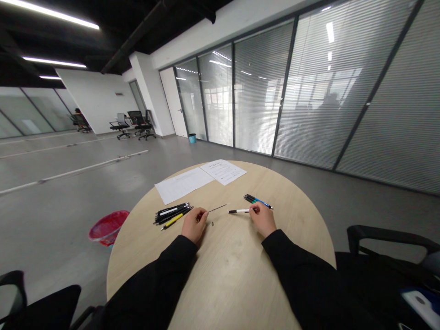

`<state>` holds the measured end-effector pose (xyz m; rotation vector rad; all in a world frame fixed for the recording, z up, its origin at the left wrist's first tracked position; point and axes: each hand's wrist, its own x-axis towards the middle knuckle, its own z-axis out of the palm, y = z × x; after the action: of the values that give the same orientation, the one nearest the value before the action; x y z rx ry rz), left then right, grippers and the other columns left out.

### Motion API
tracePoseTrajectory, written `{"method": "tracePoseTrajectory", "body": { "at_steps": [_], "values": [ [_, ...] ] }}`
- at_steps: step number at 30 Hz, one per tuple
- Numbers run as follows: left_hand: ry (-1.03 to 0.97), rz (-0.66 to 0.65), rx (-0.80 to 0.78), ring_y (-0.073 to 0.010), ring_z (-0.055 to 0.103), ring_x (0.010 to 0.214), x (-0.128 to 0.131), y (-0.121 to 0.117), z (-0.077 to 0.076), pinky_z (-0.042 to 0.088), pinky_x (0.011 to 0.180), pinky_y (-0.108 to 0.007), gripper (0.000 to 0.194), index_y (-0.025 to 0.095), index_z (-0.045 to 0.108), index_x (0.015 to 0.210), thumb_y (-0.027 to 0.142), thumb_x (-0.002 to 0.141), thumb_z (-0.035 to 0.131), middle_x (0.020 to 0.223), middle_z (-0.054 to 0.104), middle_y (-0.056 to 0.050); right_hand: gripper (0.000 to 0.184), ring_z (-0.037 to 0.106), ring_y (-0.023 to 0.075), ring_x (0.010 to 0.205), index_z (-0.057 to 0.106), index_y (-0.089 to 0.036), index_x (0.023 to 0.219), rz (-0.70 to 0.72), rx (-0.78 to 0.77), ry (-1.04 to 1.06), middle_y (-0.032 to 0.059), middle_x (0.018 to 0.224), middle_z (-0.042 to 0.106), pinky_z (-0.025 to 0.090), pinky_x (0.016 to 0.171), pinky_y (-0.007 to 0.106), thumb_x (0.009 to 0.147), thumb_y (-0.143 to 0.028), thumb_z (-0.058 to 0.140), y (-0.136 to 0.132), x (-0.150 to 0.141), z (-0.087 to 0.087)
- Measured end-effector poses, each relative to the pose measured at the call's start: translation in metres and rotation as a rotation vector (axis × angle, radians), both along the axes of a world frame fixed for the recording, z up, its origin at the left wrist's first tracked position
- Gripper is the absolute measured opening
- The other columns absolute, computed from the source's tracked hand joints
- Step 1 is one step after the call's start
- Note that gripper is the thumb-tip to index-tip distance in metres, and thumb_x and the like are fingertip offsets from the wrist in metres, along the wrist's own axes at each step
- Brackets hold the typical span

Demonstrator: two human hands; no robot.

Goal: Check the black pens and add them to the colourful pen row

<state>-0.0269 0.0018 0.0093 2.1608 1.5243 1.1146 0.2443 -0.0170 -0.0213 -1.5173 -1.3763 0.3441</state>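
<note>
My left hand (195,224) is closed, with a thin dark pen refill (217,208) pinched in its fingers and pointing to the right. My right hand (262,217) grips a white pen barrel with a dark end (239,211), pointing left towards the refill; the two are apart. Beside my left hand lies a pile of black pens (171,212), with a yellow pen (172,222) at its near side. Behind my right hand, several pens with blue and green parts (256,200) lie together. A small dark piece (212,223) rests on the table near my left fingers.
Two printed sheets (185,184) (225,172) lie at the far side of the round wooden table (233,284). A red-lined basket (108,227) stands on the floor to the left. Black chairs (385,270) flank the table. Glass partitions with blinds run behind.
</note>
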Motion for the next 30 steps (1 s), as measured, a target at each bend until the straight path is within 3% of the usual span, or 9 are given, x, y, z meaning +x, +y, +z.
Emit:
{"method": "tracePoseTrajectory", "body": {
  "at_steps": [7,17,22,30],
  "values": [
    [-0.02,-0.072,-0.018,-0.0155,0.052,0.063,0.004,-0.003,0.002,0.041,0.059,-0.027,0.024,0.018,0.061,0.074,0.037,0.085,0.051,0.069,0.059,-0.002,0.01,0.056,0.0148,0.06,0.062,-0.019,0.067,0.079,-0.114,-0.208,0.0015,0.064,0.064,0.036,0.057,0.025,0.077,-0.021,0.059,-0.004,-0.006,-0.004],
    [-0.047,-0.12,-0.046,-0.0136,0.048,0.059,0.008,-0.007,0.003,0.038,0.056,-0.025,0.022,0.018,0.059,0.071,0.035,0.083,0.052,0.066,0.056,-0.001,0.015,0.055,0.0177,0.07,0.061,-0.019,0.06,0.118,-0.092,-0.424,0.0061,0.07,0.06,0.037,0.065,0.028,0.075,-0.018,0.064,-0.008,-0.01,-0.003],
    [-0.065,-0.132,-0.067,-0.0132,0.046,0.058,0.01,-0.01,0.006,0.037,0.055,-0.025,0.022,0.017,0.059,0.07,0.035,0.082,0.053,0.065,0.055,-0.001,0.001,0.053,0.0178,0.073,0.064,-0.018,0.075,0.133,-0.049,-0.368,0.0042,0.074,0.059,0.04,0.069,0.028,0.076,-0.018,0.063,-0.009,-0.012,-0.001],
    [-0.115,-0.212,-0.097,-0.0127,0.049,0.059,0.012,-0.012,0.006,0.038,0.056,-0.024,0.02,0.017,0.06,0.072,0.033,0.082,0.054,0.067,0.057,-0.001,0.017,0.054,0.0201,0.086,0.064,-0.018,0.098,0.303,0.104,-0.248,0.0056,0.089,0.061,0.043,0.08,0.032,0.082,-0.018,0.06,-0.016,-0.018,0.013]
  ]
}}
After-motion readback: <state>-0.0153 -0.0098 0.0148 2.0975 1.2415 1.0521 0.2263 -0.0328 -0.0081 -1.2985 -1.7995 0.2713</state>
